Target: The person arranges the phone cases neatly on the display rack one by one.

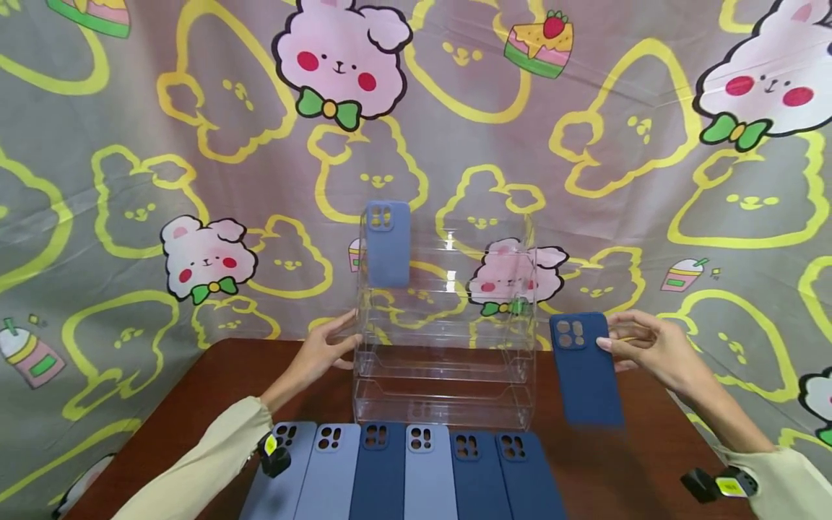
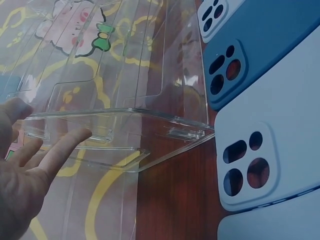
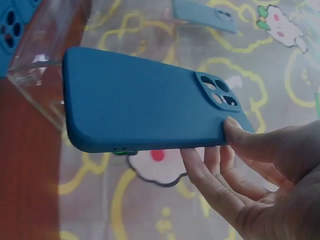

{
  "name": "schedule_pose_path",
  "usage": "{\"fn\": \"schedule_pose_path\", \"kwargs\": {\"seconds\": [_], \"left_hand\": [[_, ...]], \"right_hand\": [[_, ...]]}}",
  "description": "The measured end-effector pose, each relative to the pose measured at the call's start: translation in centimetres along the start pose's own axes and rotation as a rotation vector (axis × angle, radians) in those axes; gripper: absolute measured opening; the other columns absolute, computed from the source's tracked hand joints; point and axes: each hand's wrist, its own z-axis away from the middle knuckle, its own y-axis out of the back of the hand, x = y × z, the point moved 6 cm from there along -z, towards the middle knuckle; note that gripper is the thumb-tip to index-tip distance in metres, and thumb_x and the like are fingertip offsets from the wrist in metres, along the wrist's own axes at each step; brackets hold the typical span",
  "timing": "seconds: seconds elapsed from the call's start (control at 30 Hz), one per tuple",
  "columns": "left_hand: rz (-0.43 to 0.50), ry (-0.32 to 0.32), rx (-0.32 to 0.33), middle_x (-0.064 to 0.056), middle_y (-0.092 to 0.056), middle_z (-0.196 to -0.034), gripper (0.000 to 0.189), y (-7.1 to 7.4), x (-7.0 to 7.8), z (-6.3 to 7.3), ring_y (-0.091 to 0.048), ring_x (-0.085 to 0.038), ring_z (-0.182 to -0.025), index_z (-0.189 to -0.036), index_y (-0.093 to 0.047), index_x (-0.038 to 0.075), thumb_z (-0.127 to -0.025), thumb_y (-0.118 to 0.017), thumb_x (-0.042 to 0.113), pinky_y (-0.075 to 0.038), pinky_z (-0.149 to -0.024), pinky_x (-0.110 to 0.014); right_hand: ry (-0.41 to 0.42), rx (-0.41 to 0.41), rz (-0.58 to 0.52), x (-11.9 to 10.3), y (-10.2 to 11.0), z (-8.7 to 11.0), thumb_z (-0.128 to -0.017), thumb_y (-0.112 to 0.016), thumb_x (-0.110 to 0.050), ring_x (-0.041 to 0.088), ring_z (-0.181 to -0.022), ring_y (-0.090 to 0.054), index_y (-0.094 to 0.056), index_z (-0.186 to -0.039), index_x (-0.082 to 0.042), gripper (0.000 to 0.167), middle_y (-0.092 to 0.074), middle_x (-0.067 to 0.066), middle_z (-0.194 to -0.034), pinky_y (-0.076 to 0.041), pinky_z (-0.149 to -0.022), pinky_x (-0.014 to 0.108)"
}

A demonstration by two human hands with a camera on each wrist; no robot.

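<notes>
A dark blue phone case [image 1: 588, 383] is in my right hand [image 1: 656, 350], pinched between thumb and fingers at its upper right edge. It hangs upright beside the rack, and the right wrist view shows its camera cutouts close to the thumb. My left hand [image 1: 328, 343] is at the left side of a clear tiered display rack [image 1: 448, 372], its fingers extended; contact is hard to tell. In the left wrist view, those fingers [image 2: 65, 150] are spread near the clear side panel. A light blue phone case [image 1: 388, 260] stands at the rack's top left.
Several light and dark blue phone cases lie in a row along the front of the brown table [image 1: 624, 469], including a dark blue one [image 1: 375, 480] and a pale blue one [image 1: 430, 480]. A patterned cloth [image 1: 455, 144] hangs behind the rack.
</notes>
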Motion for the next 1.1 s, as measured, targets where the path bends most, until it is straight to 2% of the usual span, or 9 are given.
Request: {"fn": "schedule_pose_path", "kwargs": {"seconds": [0.07,0.23,0.3,0.57,0.77,0.9,1.1], "left_hand": [[-0.008,-0.003,0.000,-0.027,-0.033,-0.165,0.067,0.0,-0.1,0.0,-0.056,-0.054,-0.130,-0.164,-0.030,0.004,-0.106,-0.063,0.011,-0.067,-0.080,-0.046],[0.008,-0.009,0.007,-0.027,-0.033,-0.165,0.067,0.0,-0.2,0.1,-0.054,-0.056,-0.131,-0.164,-0.030,0.003,-0.106,-0.063,0.010,-0.067,-0.080,-0.045],[0.010,-0.008,0.002,-0.027,-0.033,-0.166,0.067,-0.1,-0.2,0.1,-0.054,-0.055,-0.131,-0.164,-0.030,0.003,-0.106,-0.063,0.010,-0.067,-0.080,-0.044],[0.024,-0.008,-0.008,-0.027,-0.033,-0.165,0.067,-0.1,-0.1,0.2,-0.054,-0.057,-0.131,-0.164,-0.030,0.002,-0.106,-0.062,0.009,-0.067,-0.080,-0.044],[0.006,-0.027,-0.011,-0.027,-0.033,-0.165,0.067,-0.3,0.1,-0.5,-0.054,-0.055,-0.131,-0.164,-0.030,0.004,-0.106,-0.063,0.011,-0.066,-0.080,-0.047],[0.004,-0.028,-0.022,-0.027,-0.033,-0.166,0.067,-0.4,0.2,-0.7,-0.054,-0.056,-0.132,-0.164,-0.030,0.005,-0.106,-0.062,0.010,-0.066,-0.081,-0.050],[0.036,-0.011,-0.018,-0.026,-0.034,-0.165,0.066,-0.2,0.0,0.0,-0.053,-0.058,-0.130,-0.164,-0.031,0.004,-0.106,-0.062,0.007,-0.066,-0.080,-0.049]], "right_hand": [[0.019,0.037,-0.010,-0.9,0.5,-0.5,-0.098,-0.075,-0.009,-0.003,-0.079,-0.071,-0.056,-0.134,0.012,0.045,-0.074,0.023,-0.108,-0.066,-0.063,0.030],[0.081,0.109,-0.071,-3.3,1.1,-2.4,-0.098,-0.076,-0.012,-0.005,-0.082,-0.071,-0.057,-0.134,0.008,0.045,-0.074,-0.008,-0.101,-0.065,-0.064,0.028],[0.100,0.126,-0.063,-4.2,1.2,-3.3,-0.098,-0.076,-0.015,-0.005,-0.081,-0.071,-0.057,-0.135,0.006,0.046,-0.072,-0.014,-0.100,-0.065,-0.064,0.025],[0.132,0.190,-0.130,-6.6,1.0,-6.1,-0.098,-0.076,-0.018,-0.004,-0.080,-0.072,-0.060,-0.133,-0.002,0.041,-0.068,-0.019,-0.097,-0.064,-0.065,0.021],[0.151,0.233,-0.208,-7.7,1.1,-7.4,-0.098,-0.076,-0.013,0.000,-0.077,-0.074,-0.061,-0.129,-0.010,0.035,-0.070,-0.016,-0.094,-0.063,-0.063,0.021],[0.167,0.267,-0.234,-8.5,1.0,-8.0,-0.098,-0.075,-0.014,0.000,-0.079,-0.073,-0.063,-0.129,-0.010,0.034,-0.070,-0.014,-0.095,-0.064,-0.066,0.021],[0.205,0.304,-0.335,-9.9,0.1,-9.7,-0.095,-0.077,-0.009,0.003,-0.080,-0.074,-0.066,-0.125,-0.006,0.032,-0.071,-0.011,-0.094,-0.064,-0.066,0.021]]}}
